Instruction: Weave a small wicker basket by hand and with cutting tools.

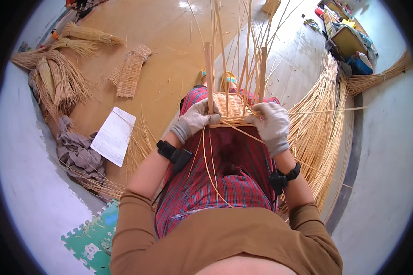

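Observation:
A partly woven wicker basket (230, 104) rests on my lap, over red plaid cloth. Long cane stakes rise from it, and two flat wooden slats (263, 73) stand upright at its sides. My left hand (201, 118), in a pale glove, is closed around the near left corner, at the foot of the left slat. At the near right corner my gloved right hand (271, 123) pinches a strand of cane (243, 131) against the woven edge. Loose strands hang from the basket across my lap. The right fingertips are partly hidden among the canes.
Bundles of cane lie along the left wall (62, 82), and a long bundle (314, 133) spreads at my right. Finished woven panels (129, 75), a white written sheet (114, 136) and a grey cloth (80, 151) are on the left floor. A green foam mat (94, 240) lies lower left.

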A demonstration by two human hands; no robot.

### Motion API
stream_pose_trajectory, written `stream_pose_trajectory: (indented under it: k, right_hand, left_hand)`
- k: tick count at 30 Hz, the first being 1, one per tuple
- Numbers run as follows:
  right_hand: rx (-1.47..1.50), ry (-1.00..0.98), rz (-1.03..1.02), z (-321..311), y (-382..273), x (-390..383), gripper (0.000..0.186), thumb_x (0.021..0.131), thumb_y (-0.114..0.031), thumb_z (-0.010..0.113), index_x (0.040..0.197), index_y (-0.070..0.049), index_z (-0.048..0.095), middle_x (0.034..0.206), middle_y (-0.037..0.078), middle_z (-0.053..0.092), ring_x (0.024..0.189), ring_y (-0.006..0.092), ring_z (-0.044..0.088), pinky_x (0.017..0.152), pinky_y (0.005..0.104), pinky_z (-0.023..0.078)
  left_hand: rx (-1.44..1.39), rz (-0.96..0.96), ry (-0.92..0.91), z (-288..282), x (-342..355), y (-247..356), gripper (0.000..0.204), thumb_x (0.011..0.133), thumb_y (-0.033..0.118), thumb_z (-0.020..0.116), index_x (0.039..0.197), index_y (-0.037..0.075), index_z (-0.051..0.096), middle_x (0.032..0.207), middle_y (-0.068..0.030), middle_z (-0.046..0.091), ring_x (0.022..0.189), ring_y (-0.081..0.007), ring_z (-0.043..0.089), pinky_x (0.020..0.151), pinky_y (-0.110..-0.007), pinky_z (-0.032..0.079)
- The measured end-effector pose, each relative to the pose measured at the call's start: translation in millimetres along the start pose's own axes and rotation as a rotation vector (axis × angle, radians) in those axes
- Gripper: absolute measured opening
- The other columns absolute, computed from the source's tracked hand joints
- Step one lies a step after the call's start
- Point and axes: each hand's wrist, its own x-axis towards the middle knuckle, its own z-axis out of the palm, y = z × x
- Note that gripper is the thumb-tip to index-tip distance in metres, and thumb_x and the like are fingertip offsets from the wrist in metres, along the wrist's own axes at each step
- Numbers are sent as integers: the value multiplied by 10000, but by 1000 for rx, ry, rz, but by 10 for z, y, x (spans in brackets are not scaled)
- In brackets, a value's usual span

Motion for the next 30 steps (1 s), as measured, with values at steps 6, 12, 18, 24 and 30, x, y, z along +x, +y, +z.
stream_pose_trajectory:
  k: [6, 12, 18, 24, 30]
  right_hand:
    - [-152, 11, 364, 306, 257, -138, 412, 737, -342, 929, 942, -92, 674, 823, 73, 650, 841, 268, 621, 756, 403, 507]
    - [880, 113, 358, 67, -3, 461, 434, 885, -39, 768, 1284, -92, 604, 1267, 144, 670, 1126, 212, 659, 874, 312, 561]
    - [-150, 56, -93, 256, -333, 1172, 630, 834, -103, 769, 1437, -135, 589, 1423, 171, 610, 1245, 316, 617, 1057, 439, 498]
    - [44, -75, 268, -190, 138, 338, 250, 873, -246, 755, 1085, -115, 739, 1010, 105, 751, 986, 308, 680, 906, 435, 521]
    - [2, -79, -85, 231, -203, 209, 189, 911, -268, 700, 1018, -115, 731, 829, 99, 740, 839, 326, 695, 801, 450, 538]
  left_hand:
    - [162, 23, 102, 65, -11, 19, 249, 867, 116, 850, 987, 83, 635, 878, 28, 634, 821, -79, 600, 770, -269, 536]
    - [297, -79, 174, 137, 23, 62, 327, 811, 178, 917, 905, 88, 617, 794, 36, 604, 742, -90, 561, 706, -278, 514]
    - [256, -69, 369, 254, 51, -18, 339, 791, 170, 935, 845, 100, 608, 782, 32, 623, 705, -83, 548, 668, -286, 516]
    - [277, -4, 365, 225, 17, 73, 402, 768, 232, 957, 787, 122, 571, 718, 41, 583, 639, -75, 501, 591, -273, 463]
    - [407, -42, 498, 344, -37, 66, 425, 792, 369, 933, 749, 119, 591, 658, 46, 564, 607, -75, 493, 587, -284, 449]
